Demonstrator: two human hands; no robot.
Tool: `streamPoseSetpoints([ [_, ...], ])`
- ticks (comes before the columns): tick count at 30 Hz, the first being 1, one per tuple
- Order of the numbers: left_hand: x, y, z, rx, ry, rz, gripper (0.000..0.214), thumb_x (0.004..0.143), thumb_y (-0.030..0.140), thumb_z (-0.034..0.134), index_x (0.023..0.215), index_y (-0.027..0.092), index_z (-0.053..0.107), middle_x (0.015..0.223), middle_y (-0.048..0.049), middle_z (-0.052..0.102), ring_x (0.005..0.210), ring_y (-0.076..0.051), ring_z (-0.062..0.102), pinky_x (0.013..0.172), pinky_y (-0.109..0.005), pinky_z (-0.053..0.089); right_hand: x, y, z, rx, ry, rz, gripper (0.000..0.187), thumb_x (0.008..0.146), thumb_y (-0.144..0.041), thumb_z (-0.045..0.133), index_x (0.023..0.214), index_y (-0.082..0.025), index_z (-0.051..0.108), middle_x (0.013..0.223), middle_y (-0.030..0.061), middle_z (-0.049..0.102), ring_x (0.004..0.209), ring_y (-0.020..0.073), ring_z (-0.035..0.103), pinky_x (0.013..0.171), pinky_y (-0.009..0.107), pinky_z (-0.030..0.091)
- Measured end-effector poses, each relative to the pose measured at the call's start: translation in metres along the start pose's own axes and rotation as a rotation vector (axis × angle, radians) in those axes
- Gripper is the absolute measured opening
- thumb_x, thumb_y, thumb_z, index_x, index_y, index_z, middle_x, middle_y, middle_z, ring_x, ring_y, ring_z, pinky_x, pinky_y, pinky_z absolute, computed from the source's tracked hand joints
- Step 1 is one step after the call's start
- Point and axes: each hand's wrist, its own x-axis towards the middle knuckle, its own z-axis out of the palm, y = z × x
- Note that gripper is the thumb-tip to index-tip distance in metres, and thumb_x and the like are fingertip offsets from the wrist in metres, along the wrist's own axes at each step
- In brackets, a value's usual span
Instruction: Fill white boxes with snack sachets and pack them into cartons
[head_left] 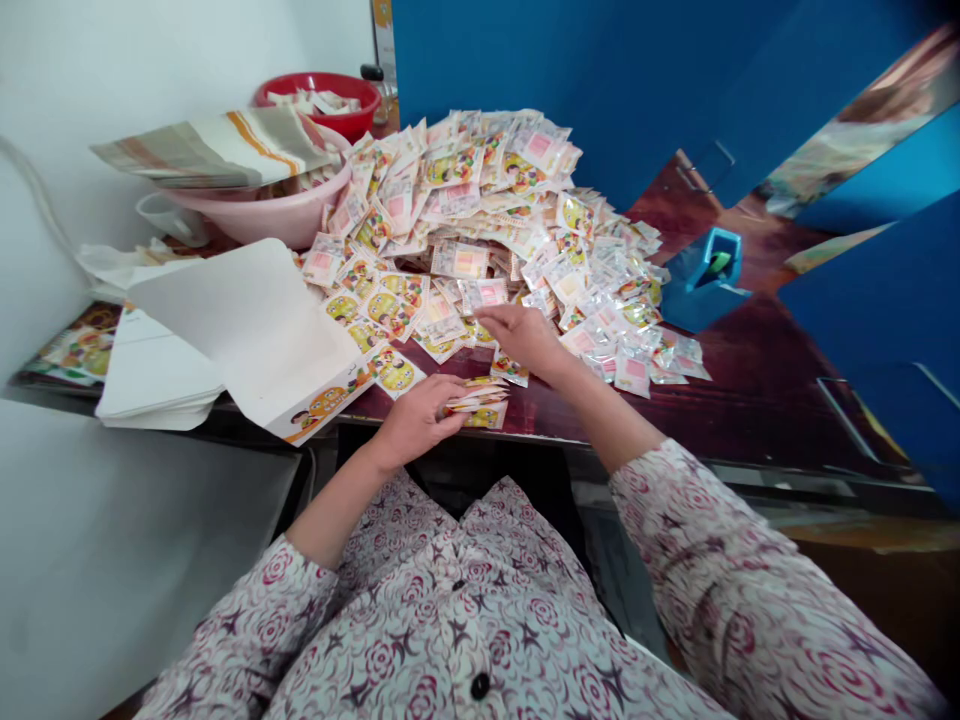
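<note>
— Tabletop first: what do I have on my feed?

— Dark red wood-grain surface, viewed from above by the head camera, with blue panels beyond it. Principal feature: a heap of printed foil sachets, mostly yellow and pink labels, spread loosely across the middle.

— And around the heap?

— Behind its far left side, a pink plastic basin with a striped folded sheet lying over it, and a red bowl farther back. Left of the heap, an open white printed carton touches its edge. Right of the heap and well apart, a small teal holder.

— Hands?

— Left hand: narrow, fingers together, against a small stack of sachets just in front of the heap; I cannot tell from here whether it grips them. Right hand: fingers extended and slightly spread, resting on loose sachets at the heap's near edge, with nothing visibly held. Both forearms emerge from floral-print sleeves.
</note>
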Motion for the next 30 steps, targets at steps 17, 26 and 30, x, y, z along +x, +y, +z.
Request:
streamPoseSetpoints([
  [17, 0.004, 0.002, -0.002, -0.004, -0.003, -0.183, 0.038, 0.081, 0.02, 0.068, 0.118, 0.022, 0.061, 0.112, -0.0066, 0.072, 0.1, -0.022, 0.068, 0.092, -0.041, 0.055, 0.037, 0.02, -0.006, -0.407, -0.035, 0.044, 0.029, 0.096, -0.019, 0.049, 0.117, -0.013, 0.067, 0.115, 0.0135, 0.07, 0.102, 0.0233, 0.062, 0.084, 0.03, 0.042],
  [26, -0.001, -0.005, 0.002, 0.043, 0.144, 0.036, 0.018, 0.084, 0.022, 0.069, 0.102, 0.019, 0.067, 0.143, -0.0147, 0.051, 0.134, -0.028, 0.05, 0.109, -0.051, 0.045, -0.033, -0.03, -0.008, -0.16, -0.306, -0.144, 0.031, 0.1, -0.034, 0.051, 0.091, -0.02, 0.077, 0.083, 0.0031, 0.073, 0.071, 0.0132, 0.06, 0.068, 0.026, 0.038],
  [30, 0.002, -0.006, 0.001, 0.013, 0.071, 0.039, 0.014, 0.084, 0.022, 0.068, 0.097, 0.02, 0.065, 0.143, -0.0121, 0.055, 0.138, -0.03, 0.047, 0.113, -0.056, 0.04, -0.032, -0.014, -0.014, 0.0, -0.339, -0.159, 0.036, 0.103, -0.034, 0.042, 0.109, -0.021, 0.075, 0.099, 0.0038, 0.075, 0.085, 0.0161, 0.065, 0.079, 0.028, 0.046],
])
